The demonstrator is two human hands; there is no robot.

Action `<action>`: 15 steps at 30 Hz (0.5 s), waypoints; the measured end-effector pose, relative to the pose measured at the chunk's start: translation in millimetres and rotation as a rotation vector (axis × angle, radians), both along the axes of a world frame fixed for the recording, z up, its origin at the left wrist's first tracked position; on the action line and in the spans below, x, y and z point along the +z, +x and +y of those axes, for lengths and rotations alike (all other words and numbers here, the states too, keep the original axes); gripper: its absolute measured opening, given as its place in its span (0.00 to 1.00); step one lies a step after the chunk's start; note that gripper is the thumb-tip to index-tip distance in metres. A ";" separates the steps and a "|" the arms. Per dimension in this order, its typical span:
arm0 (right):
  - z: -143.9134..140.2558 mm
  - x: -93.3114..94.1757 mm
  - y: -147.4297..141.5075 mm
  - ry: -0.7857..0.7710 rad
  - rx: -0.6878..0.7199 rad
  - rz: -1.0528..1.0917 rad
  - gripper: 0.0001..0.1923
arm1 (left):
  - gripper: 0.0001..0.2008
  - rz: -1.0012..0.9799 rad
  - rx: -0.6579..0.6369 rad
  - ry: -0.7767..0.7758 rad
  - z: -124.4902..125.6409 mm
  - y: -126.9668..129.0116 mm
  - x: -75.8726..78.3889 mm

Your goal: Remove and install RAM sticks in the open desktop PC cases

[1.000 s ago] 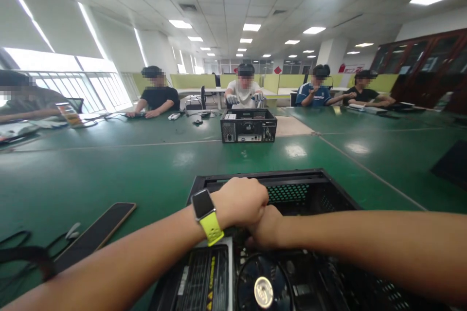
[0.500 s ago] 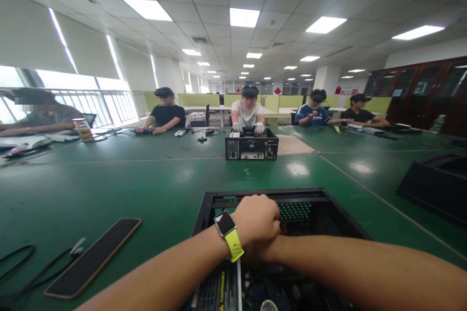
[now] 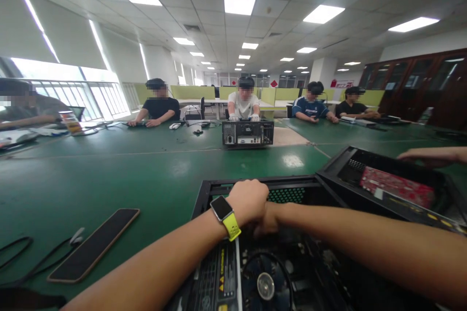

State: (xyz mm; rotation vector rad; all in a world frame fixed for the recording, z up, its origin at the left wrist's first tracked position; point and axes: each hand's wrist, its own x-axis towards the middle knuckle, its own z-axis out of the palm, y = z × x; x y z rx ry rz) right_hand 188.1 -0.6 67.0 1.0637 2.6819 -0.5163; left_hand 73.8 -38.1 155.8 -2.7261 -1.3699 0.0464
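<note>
Presently both hands are down inside the open computer case (image 3: 255,189) at the near edge of the table. The left hand (image 3: 248,199), fist closed, covers the right hand (image 3: 268,221); what either grips, if anything, cannot be told, as the fingers are hidden.

Progress, by judgement: the side panel is already off, and the power supply (image 3: 222,277) and the cooler fan (image 3: 266,284) remain seated. The work looks to be mid-course, with nothing lifted clear.

A second open case (image 3: 386,189) with a red board (image 3: 397,187) sits touching on the right, another person's hand (image 3: 426,155) at its far rim. A phone (image 3: 95,245) and black cables (image 3: 22,257) lie near left.

The green table (image 3: 146,170) is broad and glossy. A third case (image 3: 248,133) stands far centre, with seated people beyond. The room is an open office with ceiling light panels, windows left and wooden cabinets far right.
</note>
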 end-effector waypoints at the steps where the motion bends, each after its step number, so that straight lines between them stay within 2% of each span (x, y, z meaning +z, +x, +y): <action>1: 1.9 0.9 9.7 -0.042 -0.010 -0.016 0.12 | 0.11 0.034 0.000 -0.009 0.1 -1.0 1.6; 3: 4.4 2.9 27.1 -0.151 -0.068 0.000 0.13 | 0.12 0.116 -0.013 -0.052 0.3 -1.1 3.1; 6: 3.3 4.7 39.9 -0.289 -0.195 0.198 0.14 | 0.16 0.264 -0.018 -0.241 -0.6 5.5 0.2; 9: -1.2 4.9 38.0 -0.310 -0.248 0.379 0.13 | 0.19 0.359 -0.022 -0.370 -1.5 15.8 -5.6; 15: -16.7 13.3 37.6 -0.223 -0.144 -0.008 0.09 | 0.18 0.530 -0.056 -0.355 -1.6 20.6 -13.4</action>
